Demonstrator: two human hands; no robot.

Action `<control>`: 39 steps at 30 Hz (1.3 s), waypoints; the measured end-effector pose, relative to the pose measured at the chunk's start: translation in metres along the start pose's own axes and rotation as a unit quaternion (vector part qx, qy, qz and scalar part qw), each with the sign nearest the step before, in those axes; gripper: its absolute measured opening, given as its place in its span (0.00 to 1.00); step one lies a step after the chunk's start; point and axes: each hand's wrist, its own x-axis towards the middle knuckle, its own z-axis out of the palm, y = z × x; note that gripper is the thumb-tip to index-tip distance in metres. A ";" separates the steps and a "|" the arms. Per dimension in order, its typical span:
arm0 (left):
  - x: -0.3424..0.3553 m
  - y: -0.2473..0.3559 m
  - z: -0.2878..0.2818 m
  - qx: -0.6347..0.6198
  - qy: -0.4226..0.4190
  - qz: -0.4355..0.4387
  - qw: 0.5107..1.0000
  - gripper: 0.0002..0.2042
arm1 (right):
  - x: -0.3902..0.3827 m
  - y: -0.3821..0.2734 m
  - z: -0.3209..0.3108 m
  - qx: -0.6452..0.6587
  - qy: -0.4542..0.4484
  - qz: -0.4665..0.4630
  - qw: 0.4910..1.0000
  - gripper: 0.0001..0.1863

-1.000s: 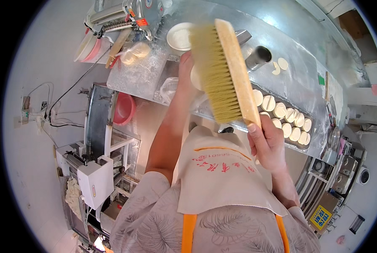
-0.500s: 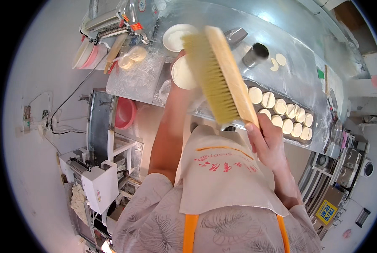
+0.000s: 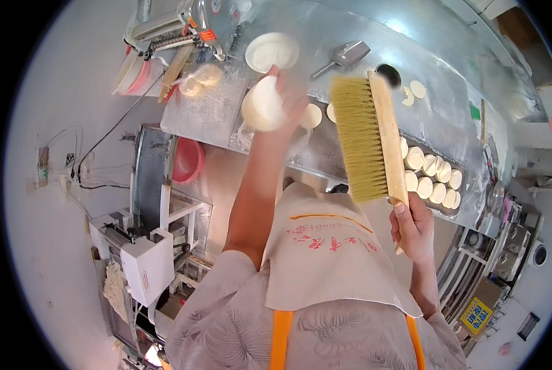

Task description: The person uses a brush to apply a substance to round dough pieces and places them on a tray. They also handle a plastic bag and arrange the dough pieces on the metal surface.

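My left hand (image 3: 293,98), blurred by motion, is closed round a stack of round dough wrappers (image 3: 263,105) and tips it over the near edge of the metal table. My right hand (image 3: 415,223) grips the handle of a long wooden bench brush (image 3: 384,135). Its yellow bristles (image 3: 357,139) face left and stand upright before the table, hiding part of a dark tray (image 3: 460,196). Piles of pale dough rounds (image 3: 437,192) lie in rows in that tray. One more dough round (image 3: 311,116) sits between the left hand and the brush.
Beyond my left hand stands a white bowl of flour (image 3: 270,52). A metal scoop (image 3: 352,53), a dark-mouthed cup (image 3: 388,75) and loose dough pieces (image 3: 417,89) lie farther right. A machine (image 3: 205,31) occupies the far left; a pink basin (image 3: 188,160) is below the table.
The brush has swung right and is more upright, uncovering the scoop and a dough round. My left hand has turned over the stack of wrappers, so its back now shows.
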 end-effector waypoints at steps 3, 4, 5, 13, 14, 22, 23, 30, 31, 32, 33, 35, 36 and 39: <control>0.008 -0.004 0.013 0.067 -0.004 0.017 0.998 0.22 | 0.005 -0.007 -0.001 -0.025 -0.002 -0.014 1.000 0.17; 0.003 -0.006 0.015 0.088 0.001 0.024 0.996 0.22 | 0.004 -0.009 0.000 -0.022 0.002 -0.019 1.000 0.17; 0.000 -0.008 0.007 0.132 0.046 0.043 0.989 0.22 | 0.004 -0.011 0.004 -0.018 0.005 -0.024 1.000 0.17; 0.004 -0.024 -0.001 0.366 0.282 0.167 0.871 0.16 | 0.008 -0.026 0.012 -0.041 0.014 -0.042 0.998 0.17; 0.009 -0.028 0.012 0.327 0.299 0.169 0.880 0.16 | 0.007 -0.027 0.012 -0.039 0.016 -0.046 0.998 0.17; -0.011 -0.034 -0.012 -0.186 -0.155 0.005 0.970 0.09 | 0.025 -0.031 0.028 0.042 0.047 -0.035 0.997 0.18; -0.009 -0.038 -0.012 -0.178 -0.137 0.002 0.974 0.11 | 0.025 -0.030 0.027 0.056 0.041 -0.036 0.997 0.18; -0.015 -0.054 0.029 -0.007 0.111 0.048 0.993 0.14 | 0.022 -0.046 0.036 -0.079 0.063 -0.075 0.992 0.15; -0.018 -0.048 0.029 -0.019 0.060 0.034 0.997 0.12 | 0.022 -0.046 0.035 -0.064 0.069 -0.070 0.993 0.15; -0.017 -0.042 0.030 -0.076 -0.069 0.028 0.994 0.13 | 0.021 -0.043 0.034 -0.049 0.074 -0.065 0.994 0.15; -0.013 -0.036 0.031 -0.131 -0.198 0.022 0.971 0.14 | 0.021 -0.041 0.032 -0.034 0.078 -0.060 0.995 0.15; -0.015 -0.028 0.044 -0.175 -0.242 0.045 0.953 0.19 | 0.019 -0.039 0.030 -0.017 0.085 -0.052 0.995 0.15; -0.014 -0.026 0.043 -0.184 -0.213 0.037 0.959 0.20 | 0.018 -0.039 0.029 -0.008 0.087 -0.047 0.995 0.16; -0.006 -0.024 0.026 -0.184 -0.184 0.025 0.965 0.20 | 0.017 -0.041 0.031 -0.046 0.074 -0.065 0.994 0.16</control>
